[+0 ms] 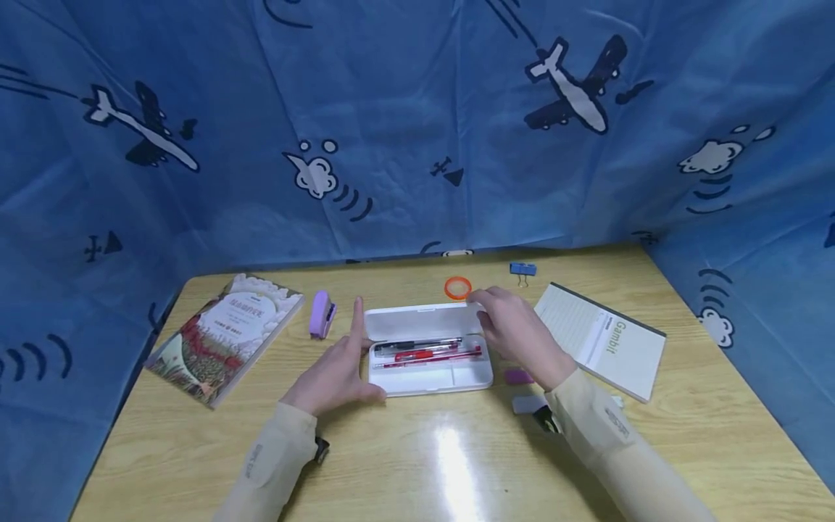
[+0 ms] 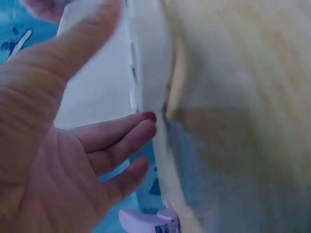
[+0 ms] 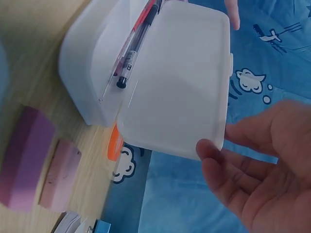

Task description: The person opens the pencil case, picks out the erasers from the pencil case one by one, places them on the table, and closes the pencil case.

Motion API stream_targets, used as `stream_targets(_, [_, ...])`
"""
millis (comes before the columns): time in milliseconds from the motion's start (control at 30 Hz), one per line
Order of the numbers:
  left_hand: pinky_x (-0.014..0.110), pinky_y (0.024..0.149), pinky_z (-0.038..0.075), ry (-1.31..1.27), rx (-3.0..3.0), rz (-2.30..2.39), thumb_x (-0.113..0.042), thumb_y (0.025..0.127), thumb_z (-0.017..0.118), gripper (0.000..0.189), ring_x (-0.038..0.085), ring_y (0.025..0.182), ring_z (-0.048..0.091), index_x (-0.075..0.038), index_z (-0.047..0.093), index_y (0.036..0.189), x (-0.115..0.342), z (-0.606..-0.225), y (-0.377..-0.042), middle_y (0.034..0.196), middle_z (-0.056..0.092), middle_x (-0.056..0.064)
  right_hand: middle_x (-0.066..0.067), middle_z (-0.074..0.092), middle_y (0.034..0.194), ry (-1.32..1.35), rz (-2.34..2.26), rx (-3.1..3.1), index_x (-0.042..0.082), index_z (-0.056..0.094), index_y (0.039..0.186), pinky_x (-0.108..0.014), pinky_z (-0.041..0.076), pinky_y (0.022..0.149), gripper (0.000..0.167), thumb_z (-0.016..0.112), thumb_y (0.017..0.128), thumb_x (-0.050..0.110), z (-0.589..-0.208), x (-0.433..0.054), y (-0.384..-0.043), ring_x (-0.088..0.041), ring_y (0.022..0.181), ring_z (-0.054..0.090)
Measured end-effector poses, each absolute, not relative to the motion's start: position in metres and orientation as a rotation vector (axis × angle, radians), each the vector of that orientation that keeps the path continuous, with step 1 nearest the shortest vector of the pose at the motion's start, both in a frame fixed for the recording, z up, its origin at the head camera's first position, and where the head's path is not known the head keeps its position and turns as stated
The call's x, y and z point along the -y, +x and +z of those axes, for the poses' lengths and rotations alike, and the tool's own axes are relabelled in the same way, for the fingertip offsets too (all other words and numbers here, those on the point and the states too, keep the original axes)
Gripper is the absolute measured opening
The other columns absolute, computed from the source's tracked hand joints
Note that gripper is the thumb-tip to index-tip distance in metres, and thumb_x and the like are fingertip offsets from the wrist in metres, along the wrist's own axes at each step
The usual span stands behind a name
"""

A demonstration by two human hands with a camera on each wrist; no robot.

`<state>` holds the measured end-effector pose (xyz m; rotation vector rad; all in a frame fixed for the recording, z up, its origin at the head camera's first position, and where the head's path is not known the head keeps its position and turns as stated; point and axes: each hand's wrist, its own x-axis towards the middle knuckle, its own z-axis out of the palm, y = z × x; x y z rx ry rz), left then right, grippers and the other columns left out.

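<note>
A white pencil case (image 1: 417, 381) stands with its lid (image 1: 424, 320) raised at the back. Inside lie a black pen (image 1: 407, 346), a red pen (image 1: 415, 355) and a thin red pencil-like stick (image 1: 438, 359). My right hand (image 1: 518, 330) pinches the far right corner of the lid between thumb and fingers, plainest in the right wrist view. At the case's left end is my left hand (image 1: 335, 373), its fingers extended and the thumb by the near corner. In the left wrist view, fingertips (image 2: 146, 124) touch or nearly touch the case end.
Left are a purple stapler (image 1: 322, 315) and a book (image 1: 228, 333). Behind stand an orange ring (image 1: 458, 288) and a blue binder clip (image 1: 522, 270). A notepad (image 1: 603, 341), a purple block (image 1: 518, 376) and a whitish block (image 1: 528, 404) lie right. A blue curtain (image 1: 404, 181) hangs behind.
</note>
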<state>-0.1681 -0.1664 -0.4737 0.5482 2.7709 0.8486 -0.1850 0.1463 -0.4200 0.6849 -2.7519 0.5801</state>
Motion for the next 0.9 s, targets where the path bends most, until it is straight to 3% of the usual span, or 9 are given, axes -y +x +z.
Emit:
stream_targets(100, [0.048, 0.097, 0.054, 0.566, -2.771, 0.891, -0.039, 0.086, 0.081, 0.131, 0.027, 0.112, 0.068, -0.027, -0.028, 0.158, 0.173, -0.47, -0.171, 0.131, 0.069, 0.014, -0.007, 0.074, 0.094, 0.706, 0.575, 2.722, 0.007, 0.074, 0.107, -0.035, 0.056, 0.064, 0.022, 0.067, 0.089, -0.002, -0.42, -0.15, -0.177, -0.018, 0.075, 0.064])
stream_targets(200, [0.048, 0.095, 0.055, 0.601, -2.801, 0.907, -0.04, 0.103, 0.057, 0.093, 0.028, 0.108, 0.071, -0.022, -0.011, 0.164, 0.179, -0.468, -0.172, 0.127, 0.071, 0.015, -0.001, 0.073, 0.087, 0.72, 0.561, 2.703, 0.012, 0.075, 0.098, -0.032, 0.051, 0.056, 0.013, 0.069, 0.09, 0.004, -0.421, -0.153, -0.169, -0.012, 0.066, 0.059])
stream_targets(300, [0.052, 0.104, 0.051, 0.624, -2.833, 0.89, -0.044, 0.109, 0.038, 0.07, 0.034, 0.116, 0.069, -0.014, 0.008, 0.165, 0.181, -0.467, -0.172, 0.127, 0.07, 0.02, 0.005, 0.069, 0.081, 0.733, 0.537, 2.734, 0.017, 0.075, 0.09, -0.028, 0.045, 0.051, 0.007, 0.071, 0.092, 0.011, -0.423, -0.155, -0.162, -0.007, 0.061, 0.053])
stream_targets(367, [0.053, 0.106, 0.05, 0.611, -2.836, 0.882, -0.05, 0.109, 0.034, 0.069, 0.035, 0.116, 0.069, -0.012, 0.017, 0.164, 0.18, -0.467, -0.172, 0.127, 0.07, 0.02, 0.007, 0.067, 0.079, 0.734, 0.534, 2.779, 0.018, 0.074, 0.087, -0.026, 0.043, 0.051, 0.006, 0.072, 0.092, 0.014, -0.426, -0.155, -0.159, -0.006, 0.061, 0.051])
stream_targets(533, [0.047, 0.097, 0.054, 0.519, -2.789, 0.876, -0.061, 0.101, 0.047, 0.081, 0.02, 0.101, 0.069, -0.015, 0.022, 0.163, 0.175, -0.469, -0.171, 0.118, 0.072, 0.01, 0.005, 0.069, 0.084, 0.711, 0.542, 2.91, 0.019, 0.074, 0.087, -0.025, 0.041, 0.05, 0.004, 0.078, 0.087, 0.018, -0.433, -0.155, -0.158, -0.008, 0.063, 0.051])
stream_targets(633, [0.043, 0.091, 0.054, 0.497, -2.775, 0.853, -0.059, 0.096, 0.059, 0.088, 0.015, 0.092, 0.063, -0.015, 0.022, 0.163, 0.172, -0.469, -0.171, 0.111, 0.07, 0.006, 0.001, 0.068, 0.091, 0.688, 0.517, 2.972, 0.016, 0.075, 0.094, -0.025, 0.04, 0.051, 0.014, 0.082, 0.083, 0.021, -0.435, -0.155, -0.159, -0.01, 0.064, 0.051])
stream_targets(767, [0.045, 0.095, 0.054, 0.502, -2.79, 0.815, -0.054, 0.091, 0.069, 0.095, 0.019, 0.1, 0.065, -0.013, 0.023, 0.163, 0.17, -0.469, -0.171, 0.115, 0.07, 0.009, -0.005, 0.066, 0.105, 0.65, 0.474, 3.019, 0.013, 0.073, 0.111, -0.028, 0.044, 0.055, 0.04, 0.088, 0.077, 0.027, -0.437, -0.154, -0.16, -0.015, 0.072, 0.054])
stream_targets(900, [0.046, 0.101, 0.052, 0.509, -2.794, 0.812, -0.051, 0.089, 0.074, 0.098, 0.022, 0.111, 0.066, -0.013, 0.023, 0.163, 0.169, -0.469, -0.172, 0.121, 0.07, 0.012, -0.011, 0.064, 0.121, 0.621, 0.444, 3.042, 0.012, 0.069, 0.125, -0.037, 0.055, 0.068, 0.059, 0.091, 0.074, 0.03, -0.437, -0.152, -0.161, -0.024, 0.093, 0.064])
